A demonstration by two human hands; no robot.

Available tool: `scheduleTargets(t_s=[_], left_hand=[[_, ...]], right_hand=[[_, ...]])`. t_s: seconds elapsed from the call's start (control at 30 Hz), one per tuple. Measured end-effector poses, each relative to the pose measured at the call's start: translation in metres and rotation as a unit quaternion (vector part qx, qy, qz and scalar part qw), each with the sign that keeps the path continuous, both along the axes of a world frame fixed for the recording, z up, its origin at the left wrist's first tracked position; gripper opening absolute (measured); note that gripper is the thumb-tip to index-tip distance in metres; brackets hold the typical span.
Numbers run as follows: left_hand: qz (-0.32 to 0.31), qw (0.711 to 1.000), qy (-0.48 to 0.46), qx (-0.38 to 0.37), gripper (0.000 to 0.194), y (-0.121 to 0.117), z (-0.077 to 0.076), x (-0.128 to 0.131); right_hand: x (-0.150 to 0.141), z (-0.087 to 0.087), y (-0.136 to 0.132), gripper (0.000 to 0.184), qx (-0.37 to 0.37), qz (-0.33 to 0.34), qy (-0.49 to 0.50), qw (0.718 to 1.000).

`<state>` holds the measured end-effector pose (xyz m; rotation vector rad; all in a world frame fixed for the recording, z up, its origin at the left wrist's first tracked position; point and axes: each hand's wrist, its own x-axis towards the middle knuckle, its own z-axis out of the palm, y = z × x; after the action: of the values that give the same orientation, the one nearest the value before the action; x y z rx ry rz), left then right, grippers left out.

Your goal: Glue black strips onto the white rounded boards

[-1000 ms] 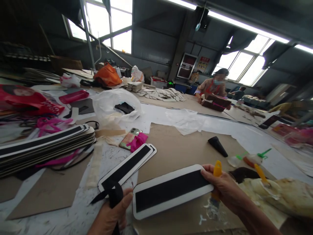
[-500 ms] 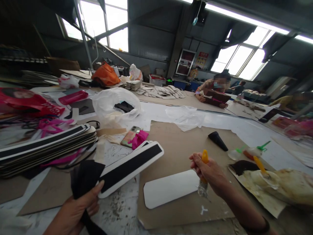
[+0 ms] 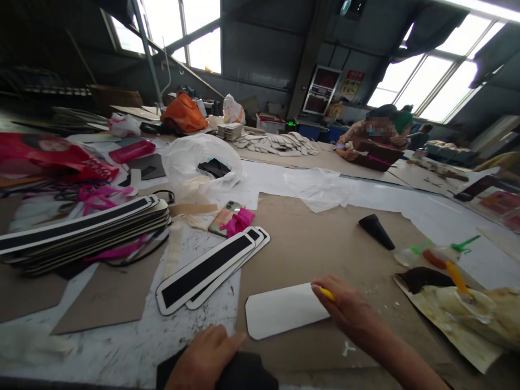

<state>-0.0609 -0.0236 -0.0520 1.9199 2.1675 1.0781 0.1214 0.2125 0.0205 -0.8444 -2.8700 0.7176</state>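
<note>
My right hand (image 3: 347,306) is closed around a brush, whose yellow handle (image 3: 328,294) shows between the fingers. The bristles are hidden behind the hand, over the right end of a white board (image 3: 284,310) with rounded corners. Down at the near edge, my left hand (image 3: 205,355) has its fingers closed over black fabric (image 3: 247,371), which is partly cut off by the frame. Left of the white board, several white-edged boards with black strips (image 3: 207,271) lie overlapping, apart from both hands.
Brown cardboard (image 3: 309,244) lies beneath the white board. To the right are a black cone (image 3: 376,231), squeeze bottles (image 3: 447,253) and a glue-stained container (image 3: 471,306) holding another yellow handle. A board stack (image 3: 93,233) and phone (image 3: 225,216) lie left. A co-worker (image 3: 374,135) sits across.
My left hand has released the black-striped board onto the overlapping ones and moved right and nearer with the black fabric. My right hand has lowered the brush toward the white board.
</note>
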Motion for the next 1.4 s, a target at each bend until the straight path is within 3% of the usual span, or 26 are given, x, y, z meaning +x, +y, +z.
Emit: scheduleTargets(t_s=[0.1,0.17,0.27,0.37,0.47,0.53,0.67,0.77,0.93,1.0,1.2,1.4], left_hand=[[-0.022,0.989,0.130,0.067,0.036,0.016,-0.008,0.009],[-0.031,0.986,0.147,0.075,0.042,0.018,-0.017,0.010],[-0.048,0.989,0.135,0.049,0.043,0.016,-0.027,0.007],[-0.082,0.983,0.157,0.048,0.040,0.013,-0.031,0.003],[-0.085,0.982,0.162,0.033,0.044,0.013,-0.030,0.001],[-0.083,0.983,0.161,0.026,0.046,0.013,-0.029,0.002],[-0.076,0.982,0.171,0.035,0.045,0.013,-0.031,0.002],[-0.087,0.980,0.176,0.022,0.043,0.012,-0.030,0.002],[-0.052,0.986,0.152,0.030,0.040,0.011,-0.024,0.005],[-0.043,0.988,0.144,0.033,0.039,0.011,-0.023,0.006],[-0.022,0.981,0.158,0.109,0.038,0.016,-0.033,0.005],[-0.042,0.981,0.159,0.099,0.038,0.016,-0.036,0.003]], right_hand=[[-0.009,0.019,-0.012,0.045,-0.048,-0.059,0.102,0.992],[-0.017,0.022,-0.023,0.050,-0.103,-0.117,0.148,0.977],[-0.031,0.010,-0.041,0.054,-0.239,-0.178,0.215,0.930],[-0.046,-0.012,-0.054,0.052,-0.358,-0.192,0.245,0.880],[-0.053,-0.026,-0.061,0.043,-0.392,-0.224,0.213,0.866],[-0.049,-0.027,-0.060,0.037,-0.359,-0.246,0.196,0.879],[-0.032,-0.016,-0.051,0.032,-0.204,-0.279,0.146,0.927],[-0.024,-0.007,-0.049,0.034,-0.135,-0.298,0.109,0.939],[-0.037,-0.011,-0.061,0.032,-0.242,-0.261,0.147,0.923],[-0.039,-0.017,-0.061,0.031,-0.239,-0.248,0.150,0.927],[-0.003,-0.020,-0.027,0.037,0.008,-0.315,0.118,0.942],[0.022,-0.015,-0.007,0.041,0.190,-0.246,0.138,0.940]])
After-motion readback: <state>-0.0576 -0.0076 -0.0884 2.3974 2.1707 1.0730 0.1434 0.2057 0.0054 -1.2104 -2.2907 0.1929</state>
